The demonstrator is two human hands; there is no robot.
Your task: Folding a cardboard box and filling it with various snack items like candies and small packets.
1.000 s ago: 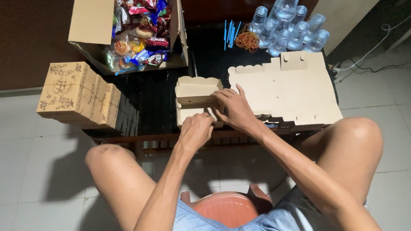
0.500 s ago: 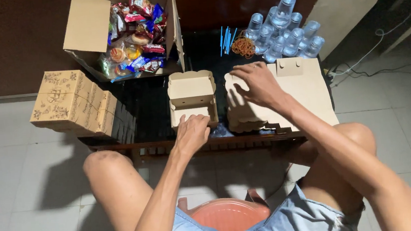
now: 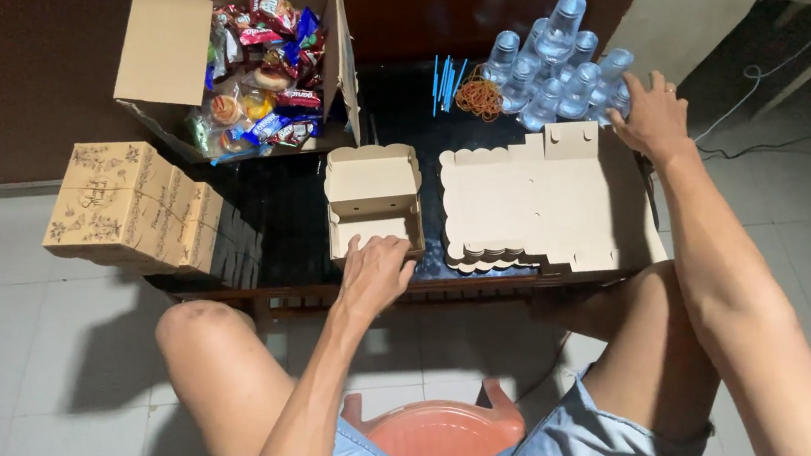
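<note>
An open, folded small cardboard box point(image 3: 373, 201) sits on the dark table point(image 3: 286, 220), its lid tipped back. My left hand point(image 3: 375, 273) rests on the box's near edge, fingers curled over it. My right hand point(image 3: 651, 117) has reached to the far right and touches the cluster of clear sealed water cups point(image 3: 558, 64); whether it grips one I cannot tell. Between the two hands lies a stack of flat, unfolded box blanks point(image 3: 542, 200) with scalloped edges.
A large open carton of wrapped snacks point(image 3: 251, 64) stands at the back left. A bundle of printed folded boxes point(image 3: 131, 210) lies at the table's left end. Blue straws point(image 3: 443, 81) and rubber bands point(image 3: 480, 97) lie near the cups. An orange stool point(image 3: 440, 433) is below me.
My right hand left the small box, crossed over the flat blanks and reached the water cups at the far right. The small box now stands open. My left hand stayed at its near edge.
</note>
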